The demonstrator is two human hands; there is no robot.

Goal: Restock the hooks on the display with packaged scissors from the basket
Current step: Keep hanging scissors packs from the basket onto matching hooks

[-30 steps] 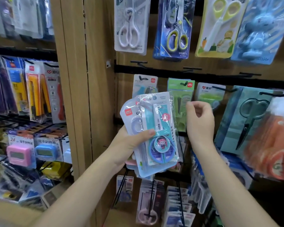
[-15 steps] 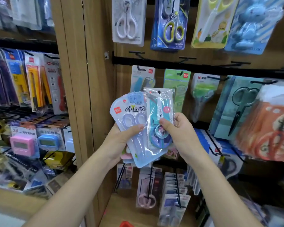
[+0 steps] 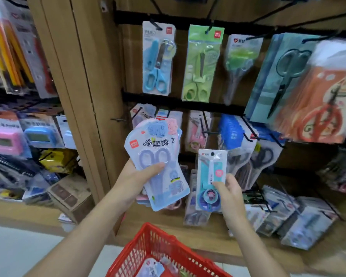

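My left hand (image 3: 135, 181) grips a stack of packaged scissors (image 3: 158, 156), the front pack light blue with purple-handled scissors, thumb across its face. My right hand (image 3: 230, 193) pinches a single teal pack of scissors (image 3: 209, 170) with a round cartoon end, held upright and apart from the stack, below the display's middle row. Black hooks (image 3: 206, 128) stick out from the wooden display, most carrying scissor packs (image 3: 159, 56). The red basket (image 3: 148, 250) sits below my arms with more packs (image 3: 153, 267) inside.
A wooden post (image 3: 84, 76) divides this bay from shelves of timers and cutters (image 3: 6, 138) on the left. Bulky orange packs (image 3: 324, 96) hang forward at the right. Low racks of packs (image 3: 294, 214) crowd the bottom shelf.
My right hand has taken the teal pack off the stack and carried it down and right. The view has tilted downward, bringing the red basket into sight.
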